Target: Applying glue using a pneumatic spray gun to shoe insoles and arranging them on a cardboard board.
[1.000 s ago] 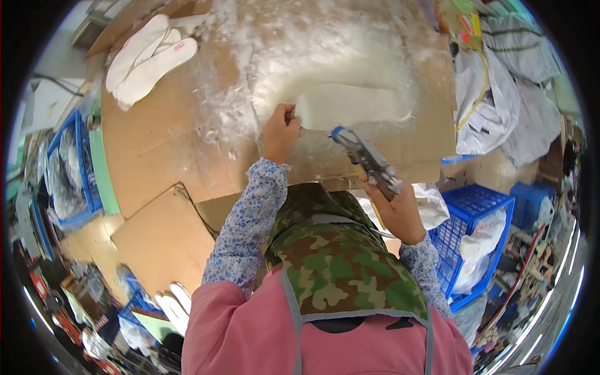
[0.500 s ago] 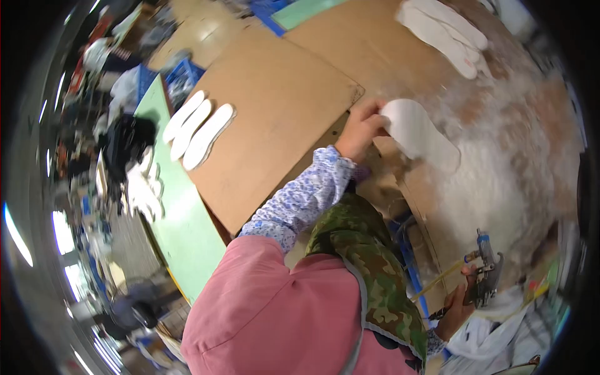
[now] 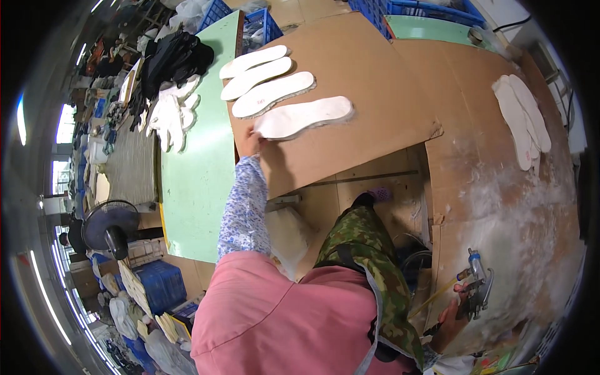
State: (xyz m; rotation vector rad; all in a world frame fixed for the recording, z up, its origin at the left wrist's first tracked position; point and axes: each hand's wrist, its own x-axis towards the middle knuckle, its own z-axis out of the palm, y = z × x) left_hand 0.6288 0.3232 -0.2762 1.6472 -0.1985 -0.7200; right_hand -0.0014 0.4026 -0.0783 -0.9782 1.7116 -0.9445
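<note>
My left hand (image 3: 251,142) grips one end of a white, fuzzy-edged insole (image 3: 306,117) at the near side of a row on the brown cardboard. Three more white insoles (image 3: 274,94) lie side by side just beyond it. At the lower right, my right hand (image 3: 449,315) is wrapped round a metal spray gun (image 3: 478,284) with a blue fitting on top and a yellowish hose. The gun is over the lint-covered cardboard (image 3: 494,206).
A stack of white insoles (image 3: 522,122) lies at the far right. Left of the cardboard, a green tabletop (image 3: 197,187) bears white gloves (image 3: 172,115) and a dark cloth pile (image 3: 178,59). Blue crates (image 3: 400,9) stand behind. A fan (image 3: 111,228) is at the left.
My left hand has carried the insole from the linty right side to the row on the left. The view has turned with it. My right hand keeps hold of the spray gun.
</note>
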